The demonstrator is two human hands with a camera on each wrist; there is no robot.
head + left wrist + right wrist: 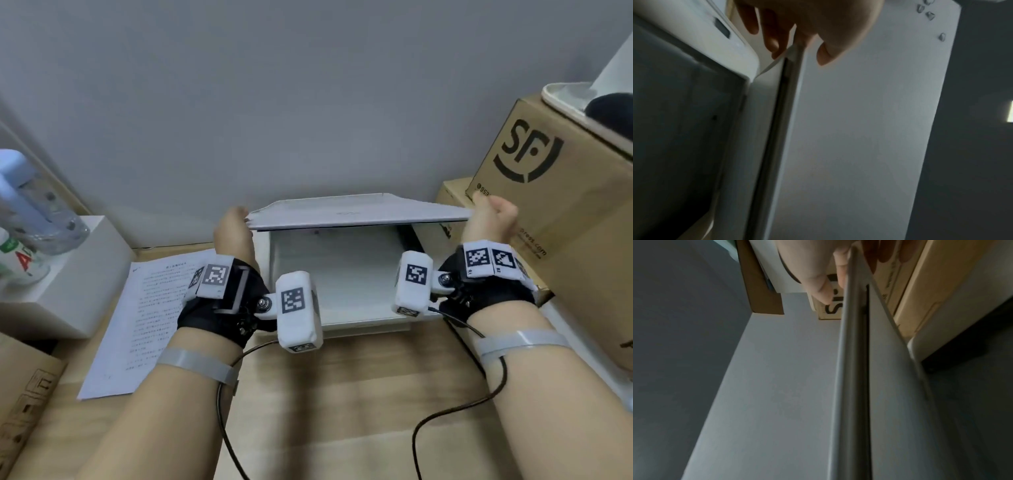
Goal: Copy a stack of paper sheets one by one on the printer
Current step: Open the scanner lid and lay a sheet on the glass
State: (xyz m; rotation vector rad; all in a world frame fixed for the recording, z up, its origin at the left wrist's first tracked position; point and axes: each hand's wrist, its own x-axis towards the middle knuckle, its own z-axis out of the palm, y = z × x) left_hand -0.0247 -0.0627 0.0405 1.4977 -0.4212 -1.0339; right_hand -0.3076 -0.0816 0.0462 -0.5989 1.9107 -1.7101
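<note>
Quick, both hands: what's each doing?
Left hand: grips the scanner lid at its left corner.
Right hand: grips the lid's right corner.

Head view: high, facing forward and down over both forearms at the printer lid (359, 212). Wrist views: very close, each looking along one lid (859, 129) edge; the lid (777, 386) is shared by all three views.

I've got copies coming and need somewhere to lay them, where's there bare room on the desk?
Bare wood on the desk in front of the printer, between your forearms. Left is crowded by the printed sheets and white box; right by cardboard boxes.
</note>
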